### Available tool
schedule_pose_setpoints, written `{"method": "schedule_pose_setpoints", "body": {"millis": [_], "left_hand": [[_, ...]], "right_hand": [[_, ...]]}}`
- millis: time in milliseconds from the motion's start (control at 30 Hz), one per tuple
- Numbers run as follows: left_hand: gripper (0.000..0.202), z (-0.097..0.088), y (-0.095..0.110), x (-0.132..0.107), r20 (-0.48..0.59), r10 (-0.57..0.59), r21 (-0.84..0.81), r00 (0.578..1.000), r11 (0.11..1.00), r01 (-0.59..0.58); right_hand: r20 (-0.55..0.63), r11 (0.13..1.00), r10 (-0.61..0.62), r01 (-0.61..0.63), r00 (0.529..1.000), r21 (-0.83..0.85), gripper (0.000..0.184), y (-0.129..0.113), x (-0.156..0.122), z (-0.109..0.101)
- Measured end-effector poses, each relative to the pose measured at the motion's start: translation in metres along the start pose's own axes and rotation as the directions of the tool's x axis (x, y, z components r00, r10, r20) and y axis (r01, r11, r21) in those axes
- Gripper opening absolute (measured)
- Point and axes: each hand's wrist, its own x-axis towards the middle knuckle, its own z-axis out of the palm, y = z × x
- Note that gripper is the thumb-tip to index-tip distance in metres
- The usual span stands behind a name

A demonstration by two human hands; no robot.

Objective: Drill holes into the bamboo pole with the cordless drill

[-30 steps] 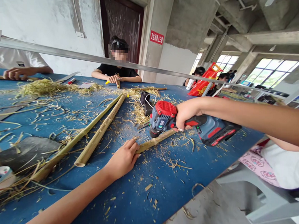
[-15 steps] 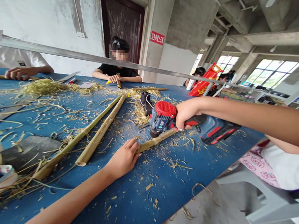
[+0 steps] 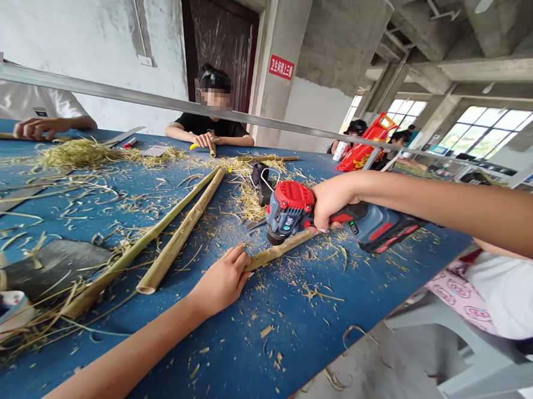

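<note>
My right hand (image 3: 332, 202) is closed around the handle of a red and grey-blue cordless drill (image 3: 291, 212). The drill lies nearly level, its black chuck pointing down at a bamboo stick (image 3: 281, 250) on the table; whether a bit enters the bamboo is hidden. My left hand (image 3: 226, 274) grips the near end of that stick, pressing it to the tabletop. To the left of it lie a thicker bamboo pole (image 3: 183, 233) and a longer greenish one (image 3: 147, 237), side by side.
Shavings litter the blue table (image 3: 256, 367). A black object with a pale cord (image 3: 263, 190) sits behind the drill. A dark flat blade (image 3: 59, 265) lies at left. A metal bar (image 3: 164, 101) spans the far side, with co-workers (image 3: 212, 127) beyond. A grey stool (image 3: 473, 356) stands right.
The drill's rear end has tipped up very slightly in my right hand. My left hand and the bamboo stick stay in place.
</note>
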Motion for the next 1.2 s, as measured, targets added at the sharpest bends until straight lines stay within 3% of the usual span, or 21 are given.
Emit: {"method": "schedule_pose_setpoints", "body": {"millis": [1200], "left_hand": [[0.012, 0.002, -0.001, -0.001, 0.011, 0.004, 0.028, 1.000, 1.000, -0.004]], "right_hand": [[0.020, 1.000, 0.005, -0.006, 1.000, 0.016, 0.009, 0.010, 0.003, 0.000]]}}
